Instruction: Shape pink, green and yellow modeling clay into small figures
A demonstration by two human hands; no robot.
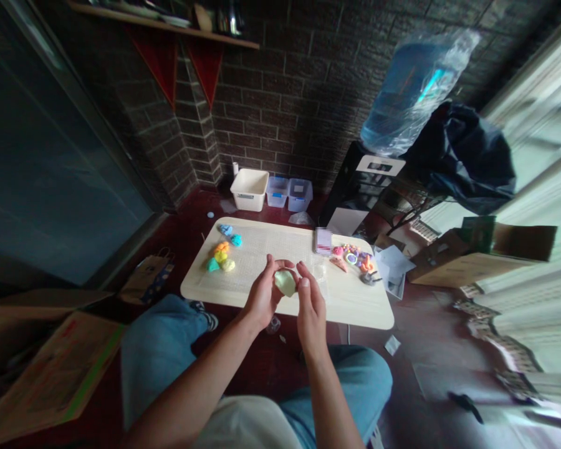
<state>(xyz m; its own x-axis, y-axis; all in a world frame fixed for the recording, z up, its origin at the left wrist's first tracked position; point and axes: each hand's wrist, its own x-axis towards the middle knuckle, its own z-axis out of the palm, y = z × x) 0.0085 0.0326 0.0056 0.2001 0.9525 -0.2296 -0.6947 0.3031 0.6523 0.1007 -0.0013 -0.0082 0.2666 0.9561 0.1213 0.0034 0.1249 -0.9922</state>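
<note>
Between my two hands, above the front part of the low cream table (355,312), is a flattened piece of pale green modelling clay (285,282). My left hand (263,292) is curled round its left side with the fingers behind it. At the right edge, the thumb and fingers of my right hand (311,304) are closed on the clay. Lumps of soft clay lie on the table's left side: blue (225,229), turquoise (236,239), orange (221,248), green (213,264) and pale yellow (227,265).
Small colourful clay pieces (351,257) and a grey lump (369,279) lie at the table's right end, near a card (323,241). Behind stand a cream bin (250,190), see-through tubs (300,195) and a water dispenser (355,187). Cardboard boxes (481,252) flank the right.
</note>
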